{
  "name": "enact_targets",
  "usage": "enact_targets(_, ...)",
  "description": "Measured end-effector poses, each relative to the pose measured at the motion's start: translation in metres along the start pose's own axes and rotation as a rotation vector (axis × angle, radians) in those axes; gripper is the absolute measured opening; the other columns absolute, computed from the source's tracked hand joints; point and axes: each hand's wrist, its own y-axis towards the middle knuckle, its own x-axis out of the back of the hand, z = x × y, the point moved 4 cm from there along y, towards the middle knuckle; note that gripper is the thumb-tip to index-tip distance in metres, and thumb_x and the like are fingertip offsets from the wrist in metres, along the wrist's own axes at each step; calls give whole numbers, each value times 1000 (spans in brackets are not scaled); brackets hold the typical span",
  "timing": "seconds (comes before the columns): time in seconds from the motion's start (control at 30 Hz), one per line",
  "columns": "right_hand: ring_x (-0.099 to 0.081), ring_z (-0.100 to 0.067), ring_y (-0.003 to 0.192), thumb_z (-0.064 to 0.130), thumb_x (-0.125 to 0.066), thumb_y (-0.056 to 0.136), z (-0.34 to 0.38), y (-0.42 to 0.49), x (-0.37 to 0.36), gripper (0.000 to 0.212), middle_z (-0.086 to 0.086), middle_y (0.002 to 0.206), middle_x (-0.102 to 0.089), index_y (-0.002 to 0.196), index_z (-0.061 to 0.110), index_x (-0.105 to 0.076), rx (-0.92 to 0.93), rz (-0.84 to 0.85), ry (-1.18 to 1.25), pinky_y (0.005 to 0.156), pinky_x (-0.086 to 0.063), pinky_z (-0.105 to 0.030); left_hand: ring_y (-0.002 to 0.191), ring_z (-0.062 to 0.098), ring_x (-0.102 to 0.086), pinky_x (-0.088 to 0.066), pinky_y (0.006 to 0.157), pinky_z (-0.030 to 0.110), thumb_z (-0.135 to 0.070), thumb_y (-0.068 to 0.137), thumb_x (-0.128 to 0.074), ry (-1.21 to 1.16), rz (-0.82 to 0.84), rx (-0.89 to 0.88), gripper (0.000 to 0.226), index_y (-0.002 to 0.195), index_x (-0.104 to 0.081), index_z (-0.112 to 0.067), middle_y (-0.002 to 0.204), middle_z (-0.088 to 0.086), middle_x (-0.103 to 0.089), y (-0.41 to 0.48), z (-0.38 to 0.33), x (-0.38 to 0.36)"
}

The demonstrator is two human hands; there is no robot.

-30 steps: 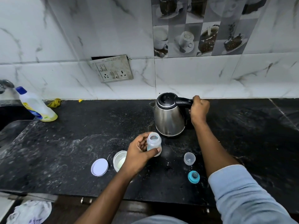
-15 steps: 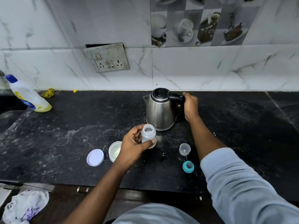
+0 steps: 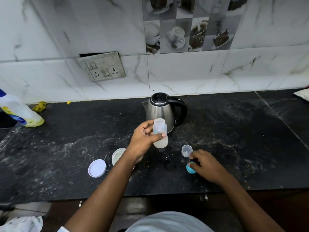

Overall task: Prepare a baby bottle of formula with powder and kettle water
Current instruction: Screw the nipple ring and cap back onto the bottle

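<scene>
On the black speckled stone table [image 3: 66, 148], the right hand [image 3: 207, 166] curls its fingers onto the round teal plastic bottle collar [image 3: 189, 169], just beside a small clear plastic cap [image 3: 186, 150]. The left hand [image 3: 143, 139] grips the translucent plastic baby bottle [image 3: 160, 133], open-topped, with cloudy liquid at its bottom. Just behind it stands the stainless steel kettle with a black lid and handle [image 3: 160, 109].
</scene>
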Motion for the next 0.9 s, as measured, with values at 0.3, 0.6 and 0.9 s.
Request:
enact_targets(0.3, -45, -24, 128, 44, -69, 92, 9, 0, -35, 54, 1, 138, -54, 141, 29, -53, -98, 142, -283, 103, -46, -36, 97, 17, -78, -62, 86, 37, -19, 71, -87, -138, 144, 13, 55, 122, -70, -6, 109, 9, -82, 15, -57, -10)
enact_targets(0.6, -55, -23, 122, 22, -61, 99, 16, -4, -28, 43, -3, 133, -58, 142, 24, -55, -119, 110, -276, 99, -48, -32, 83, 8, -75, -63, 79, 29, -30, 73, -88, -278, 267, 10, 75, 136, -63, 2, 105, 3, -81, 24, -101, -20)
enact_targets(0.9, -67, -1, 90, 1, -76, 88, 95, 3, 138, 38, 6, 107, -76, 110, 31, -73, 68, -136, 550, 86, -52, -22, 111, 21, -70, -51, 109, 41, -43, 51, -107, -304, 338, 28, 98, 132, -69, -2, 123, 11, -76, 20, -93, -17)
